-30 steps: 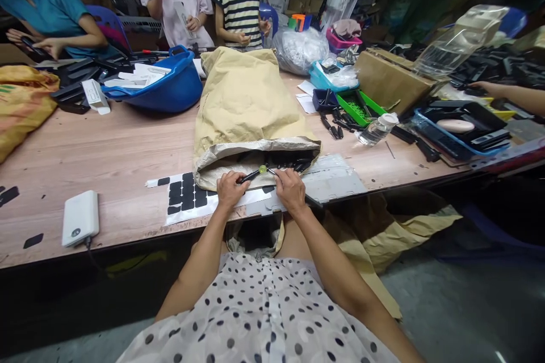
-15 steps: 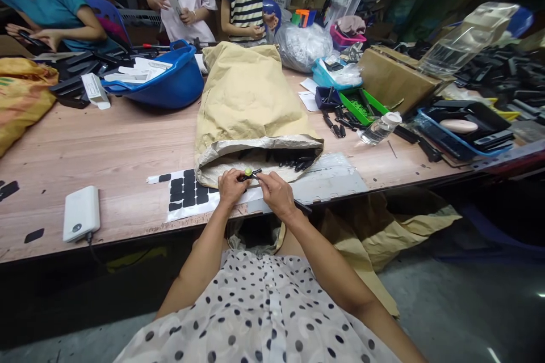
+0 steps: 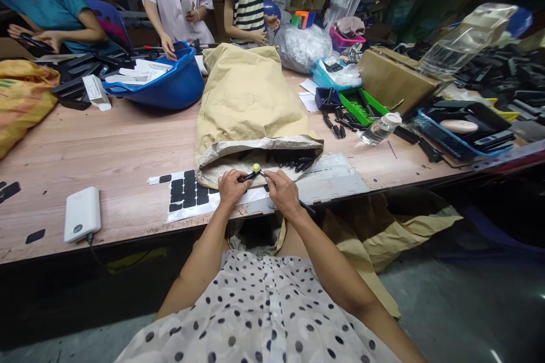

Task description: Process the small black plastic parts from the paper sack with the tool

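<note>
Just before the sack's mouth, my left hand (image 3: 232, 186) pinches a slim black piece (image 3: 247, 177) with a round yellow-green disc (image 3: 256, 168) at its far end. My right hand (image 3: 283, 193) is closed on a thin dark tool, whose tip meets the piece beside the disc; its kind is not clear. A black rod-like end (image 3: 307, 208) sticks out behind that hand. The tan sack (image 3: 255, 96) lies with its mouth towards me, several black parts (image 3: 300, 164) inside. Under my hands is a white sheet of black stickers (image 3: 189, 190), beside a grey board (image 3: 336, 178).
To the left are a white power bank (image 3: 83, 212) with a cable and a blue basin (image 3: 170, 88) of white boxes. A green tray (image 3: 366, 108), a water bottle (image 3: 380, 129) and a cardboard box (image 3: 395, 79) stand right. Three people are across the table.
My right hand has shifted slightly right, and the yellow-green disc has moved up and right. Across the table, a person in a pale shirt has lowered one hand to the blue basin.
</note>
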Demonstrator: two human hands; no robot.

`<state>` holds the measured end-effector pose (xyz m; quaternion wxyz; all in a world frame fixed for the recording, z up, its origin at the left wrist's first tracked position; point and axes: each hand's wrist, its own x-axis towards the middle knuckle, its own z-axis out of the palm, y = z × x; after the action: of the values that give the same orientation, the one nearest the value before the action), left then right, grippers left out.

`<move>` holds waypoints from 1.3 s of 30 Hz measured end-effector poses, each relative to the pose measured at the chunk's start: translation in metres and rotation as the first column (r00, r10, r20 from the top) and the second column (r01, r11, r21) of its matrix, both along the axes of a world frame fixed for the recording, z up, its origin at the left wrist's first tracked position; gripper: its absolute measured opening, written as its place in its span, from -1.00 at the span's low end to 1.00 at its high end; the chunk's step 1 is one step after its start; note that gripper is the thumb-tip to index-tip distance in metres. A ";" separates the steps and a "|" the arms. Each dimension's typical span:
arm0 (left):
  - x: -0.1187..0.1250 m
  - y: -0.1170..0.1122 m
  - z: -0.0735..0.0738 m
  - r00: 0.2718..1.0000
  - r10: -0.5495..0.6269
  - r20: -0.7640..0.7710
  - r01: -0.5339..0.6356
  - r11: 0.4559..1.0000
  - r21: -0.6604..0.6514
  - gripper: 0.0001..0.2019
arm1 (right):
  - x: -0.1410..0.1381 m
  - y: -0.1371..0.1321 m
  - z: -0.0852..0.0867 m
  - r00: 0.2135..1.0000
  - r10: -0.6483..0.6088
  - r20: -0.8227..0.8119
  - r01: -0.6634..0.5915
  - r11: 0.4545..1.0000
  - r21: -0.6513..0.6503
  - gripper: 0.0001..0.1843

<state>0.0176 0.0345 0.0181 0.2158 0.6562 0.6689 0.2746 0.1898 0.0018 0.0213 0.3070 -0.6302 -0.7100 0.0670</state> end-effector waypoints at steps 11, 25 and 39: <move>-0.003 -0.002 -0.008 0.955 0.116 0.274 -0.152 0.982 0.116 -0.90 | 0.039 0.013 -0.011 0.987 -0.065 0.148 0.054 0.996 0.077 -0.77; -0.001 -0.029 0.013 0.984 -0.025 0.178 -0.002 0.989 0.151 -0.83 | 0.032 0.021 -0.024 0.961 -0.061 0.270 0.025 0.991 0.135 -0.82; 0.009 -0.134 -0.031 0.947 -0.300 -0.117 0.240 0.899 -0.367 -0.86 | 0.027 0.019 -0.021 0.960 -0.084 0.267 0.056 0.992 0.111 -0.82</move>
<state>0.0271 -0.0996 -0.0128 0.3065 0.7152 0.6250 0.0623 0.2170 0.0213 0.0005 0.2410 -0.6417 -0.7250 -0.0671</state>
